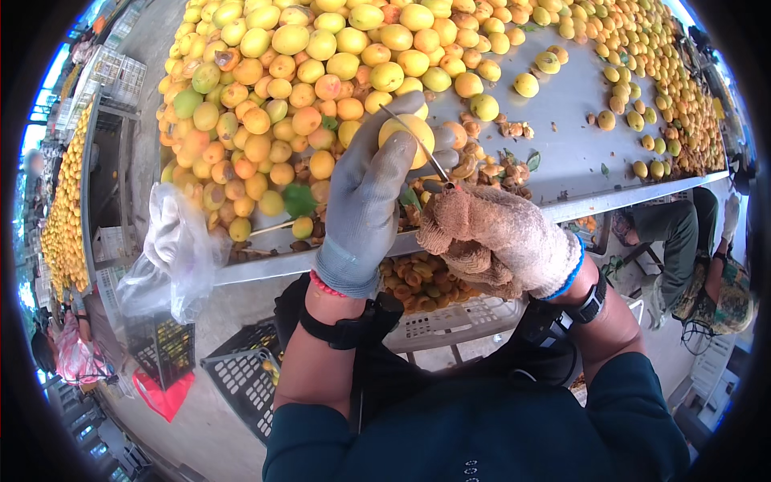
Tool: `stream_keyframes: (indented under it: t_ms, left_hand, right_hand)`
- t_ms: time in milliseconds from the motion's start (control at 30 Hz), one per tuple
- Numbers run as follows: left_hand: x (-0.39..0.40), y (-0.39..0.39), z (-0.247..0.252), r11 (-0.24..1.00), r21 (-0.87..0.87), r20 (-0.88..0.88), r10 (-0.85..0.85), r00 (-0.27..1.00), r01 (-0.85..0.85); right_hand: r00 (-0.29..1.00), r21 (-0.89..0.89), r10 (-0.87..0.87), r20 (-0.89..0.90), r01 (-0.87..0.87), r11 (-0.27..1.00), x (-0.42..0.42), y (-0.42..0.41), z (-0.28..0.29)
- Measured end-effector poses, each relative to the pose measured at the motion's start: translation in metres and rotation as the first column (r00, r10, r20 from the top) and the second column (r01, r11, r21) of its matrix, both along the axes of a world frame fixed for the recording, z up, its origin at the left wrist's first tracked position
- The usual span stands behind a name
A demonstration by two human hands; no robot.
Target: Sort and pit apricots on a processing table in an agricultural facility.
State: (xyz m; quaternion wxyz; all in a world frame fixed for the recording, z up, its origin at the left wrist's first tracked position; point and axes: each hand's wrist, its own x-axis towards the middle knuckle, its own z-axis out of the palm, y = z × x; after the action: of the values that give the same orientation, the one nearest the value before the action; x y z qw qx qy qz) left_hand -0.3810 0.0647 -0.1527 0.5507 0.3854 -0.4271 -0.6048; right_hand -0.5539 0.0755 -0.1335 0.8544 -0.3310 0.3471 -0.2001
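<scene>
My left hand (367,187), in a grey coated glove, holds a yellow apricot (402,134) between thumb and fingers above the near edge of a metal table (566,138). In a stained knit glove, my right hand (488,235) is closed around a small knife, its handle mostly hidden in the fist. The narrow knife blade (429,155) lies across the face of the apricot, its tip near the left fingers. Whether the blade has cut into the skin I cannot tell. Behind and left of my hands spreads a large heap of apricots (265,102).
Cut apricot halves fill a white plastic crate (452,325) below the table edge. Scraps and pits (512,172) lie beyond my right hand. A clear plastic bag (171,253) hangs at the left corner. A dark crate (241,385) stands on the floor; another person's leg (662,226) is at right.
</scene>
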Motion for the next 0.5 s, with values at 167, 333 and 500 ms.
stream_keyframes:
  t_ms: [167,333,500]
  left_hand:
    - [-0.010,0.001,-0.028,0.963,0.268,-0.255,0.035,0.966,0.036]
    - [0.007,-0.010,-0.026,0.995,0.102,0.087,-0.022,0.996,0.013]
    - [-0.012,-0.004,-0.017,0.974,0.227,-0.066,0.031,0.997,-0.015]
  right_hand:
    - [0.986,-0.027,0.051,-0.161,-0.056,0.998,0.009,-0.004,-0.020]
    - [0.980,-0.043,0.031,-0.199,-0.040,0.998,0.007,-0.006,-0.003]
    - [0.955,-0.161,-0.089,-0.282,0.045,0.986,0.019,-0.002,-0.018]
